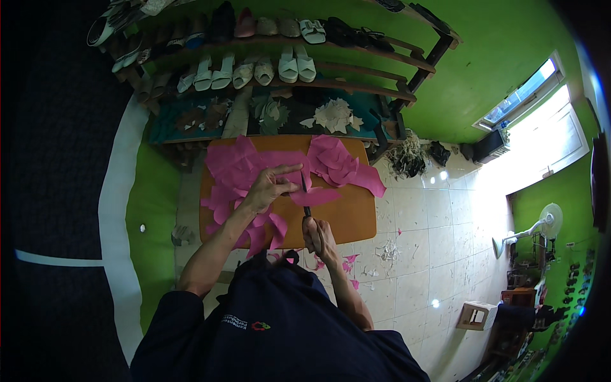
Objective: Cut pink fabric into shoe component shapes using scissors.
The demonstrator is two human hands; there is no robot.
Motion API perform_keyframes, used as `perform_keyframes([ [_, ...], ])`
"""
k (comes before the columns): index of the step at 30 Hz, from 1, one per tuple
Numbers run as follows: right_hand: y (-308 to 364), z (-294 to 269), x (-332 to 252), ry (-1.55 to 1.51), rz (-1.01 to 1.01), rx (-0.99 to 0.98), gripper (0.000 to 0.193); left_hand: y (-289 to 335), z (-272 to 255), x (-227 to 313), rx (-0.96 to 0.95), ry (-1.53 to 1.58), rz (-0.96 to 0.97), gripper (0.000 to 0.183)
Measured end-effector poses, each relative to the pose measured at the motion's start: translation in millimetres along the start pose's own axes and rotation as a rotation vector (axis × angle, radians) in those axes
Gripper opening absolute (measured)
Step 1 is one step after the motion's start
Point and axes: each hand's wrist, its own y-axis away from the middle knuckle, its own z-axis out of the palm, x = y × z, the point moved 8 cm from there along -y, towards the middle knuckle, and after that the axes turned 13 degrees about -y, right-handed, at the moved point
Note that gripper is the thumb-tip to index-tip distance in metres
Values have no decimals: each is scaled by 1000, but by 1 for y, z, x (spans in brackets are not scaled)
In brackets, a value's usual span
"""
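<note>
Right grip: the right hand [318, 237] is closed, fingers wrapped around the lower end of a slim dark tool [307, 211], which points away from the body.
Left grip: the left hand [270, 189] has its index finger stretched out toward the tool's upper end; the thumb and other fingers are bent in, and I cannot tell whether they pinch anything.
Tool: upright in view, between the two hands; a loose pink piece [324, 196] crosses its middle. Whether it is a knife or scissors is unclear.
Pink pieces: a spread heap [232, 159] lies beyond and beside the left hand; a second pile [334, 162] sits at the far right part of the desk.
Desk: orange-brown with rounded corners [356, 219], bare near its right front corner.
Floor: pale tiles [407, 280], with pink and whitish scraps right of the desk.
Rack: wooden shelves [356, 83] of shoes and sandals behind.
</note>
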Motion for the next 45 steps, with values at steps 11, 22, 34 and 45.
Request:
perform_keyframes([
  [11, -10, -3, 8, 8, -90, 30, 57, 3, 1, -15, 126, 106, 7, 55],
  [22, -13, 0, 14, -16, -86, 78, 55, 10, 3, -12, 181, 205, 3, 56],
  [34, -10, 3, 11, 14, -54, 154, 54, 16, 13, -17, 286, 285, 23, 56],
  [45, -6, 2, 9, 58, -53, 238, 56, 19, 14, -23, 353, 203, -8, 56],
])
